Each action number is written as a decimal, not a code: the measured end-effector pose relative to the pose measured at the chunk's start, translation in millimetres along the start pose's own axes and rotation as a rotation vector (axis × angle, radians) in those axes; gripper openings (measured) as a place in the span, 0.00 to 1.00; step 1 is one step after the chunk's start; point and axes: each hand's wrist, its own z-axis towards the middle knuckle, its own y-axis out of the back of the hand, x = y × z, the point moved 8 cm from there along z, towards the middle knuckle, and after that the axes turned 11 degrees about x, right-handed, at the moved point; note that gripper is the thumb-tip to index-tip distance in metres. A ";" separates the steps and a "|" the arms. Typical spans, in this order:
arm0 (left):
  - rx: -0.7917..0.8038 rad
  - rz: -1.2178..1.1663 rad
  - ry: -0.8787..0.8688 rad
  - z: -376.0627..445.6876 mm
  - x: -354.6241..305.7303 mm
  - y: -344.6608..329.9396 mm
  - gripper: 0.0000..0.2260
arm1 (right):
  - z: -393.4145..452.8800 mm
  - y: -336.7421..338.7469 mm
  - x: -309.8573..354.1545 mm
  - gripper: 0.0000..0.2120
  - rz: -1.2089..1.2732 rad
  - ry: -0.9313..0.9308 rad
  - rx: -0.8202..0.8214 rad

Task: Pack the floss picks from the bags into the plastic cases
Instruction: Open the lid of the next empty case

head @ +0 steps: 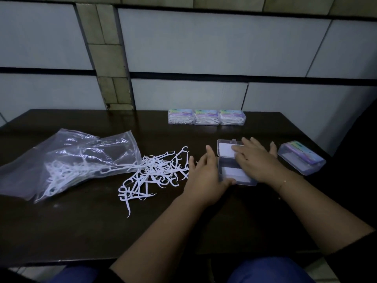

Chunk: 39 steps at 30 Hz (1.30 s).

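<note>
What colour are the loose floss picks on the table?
White; the floss picks show clearly in the head view.

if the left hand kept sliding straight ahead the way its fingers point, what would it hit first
Probably nothing near: the left hand points away along the open case, so the bare table lies ahead, then perhaps the filled cases at the back. Depth is unclear.

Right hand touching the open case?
Touching. Head view: the right hand lies flat on the open case, fingers over its lid.

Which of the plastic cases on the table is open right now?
The open case between both hands, lid flipped back. The three filled cases at the rear and the case at far right are closed.
</note>
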 end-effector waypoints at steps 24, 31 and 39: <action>0.000 0.119 0.527 -133.7 108.9 142.3 0.20 | -31.1 10.4 123.3 0.23 0.005 0.072 -0.138; 0.211 0.250 0.638 -133.1 134.6 122.7 0.36 | -18.5 8.7 132.1 0.33 -0.153 0.097 0.002; 0.118 0.242 0.583 -108.3 139.1 113.8 0.27 | -5.7 -1.5 135.4 0.29 -0.108 0.114 -0.049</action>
